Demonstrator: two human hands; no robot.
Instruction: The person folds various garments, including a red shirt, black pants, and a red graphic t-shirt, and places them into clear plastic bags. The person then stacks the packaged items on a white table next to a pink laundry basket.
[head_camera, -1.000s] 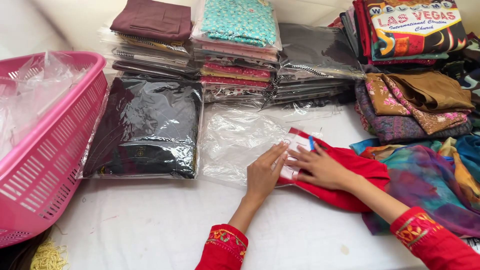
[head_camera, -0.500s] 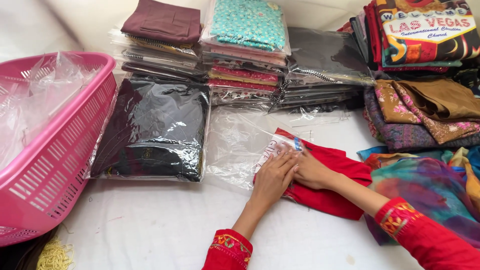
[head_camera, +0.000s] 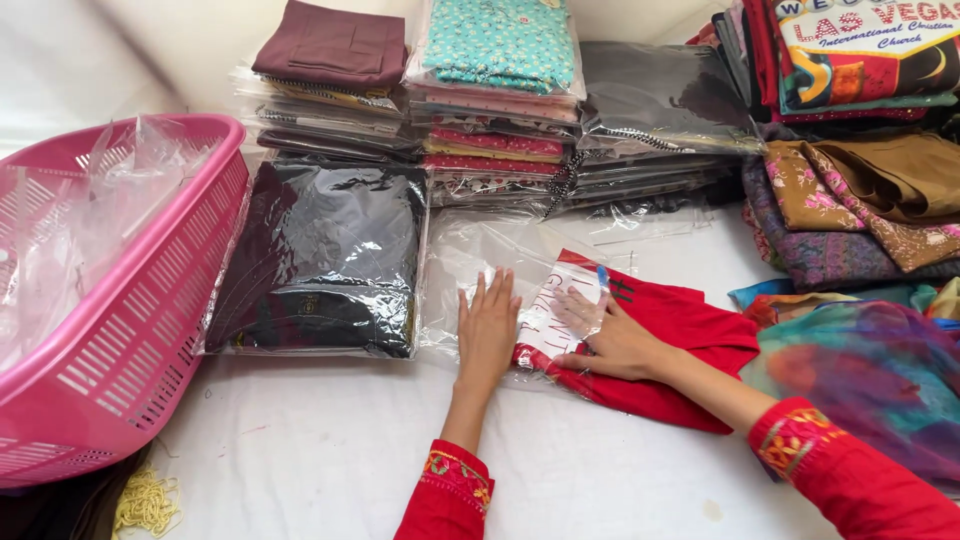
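A folded red garment (head_camera: 690, 345) lies on the white surface, its left end going into a clear plastic bag (head_camera: 475, 255). My left hand (head_camera: 488, 332) lies flat, fingers spread, on the bag at its opening. My right hand (head_camera: 612, 340) rests on the garment with its fingers inside the bag, beside a white card (head_camera: 560, 305) on the red cloth. Both arms wear red sleeves with embroidered cuffs.
A pink plastic basket (head_camera: 150, 330) holding empty clear bags stands at the left. A bagged black garment (head_camera: 325, 265) lies beside the clear bag. Stacks of bagged clothes (head_camera: 500, 90) line the back. Loose folded fabrics (head_camera: 860, 210) pile up at the right.
The red garment has slid leftward, further into the clear bag. My left hand shifted from the garment's edge onto the bag, and my right hand followed to the left.
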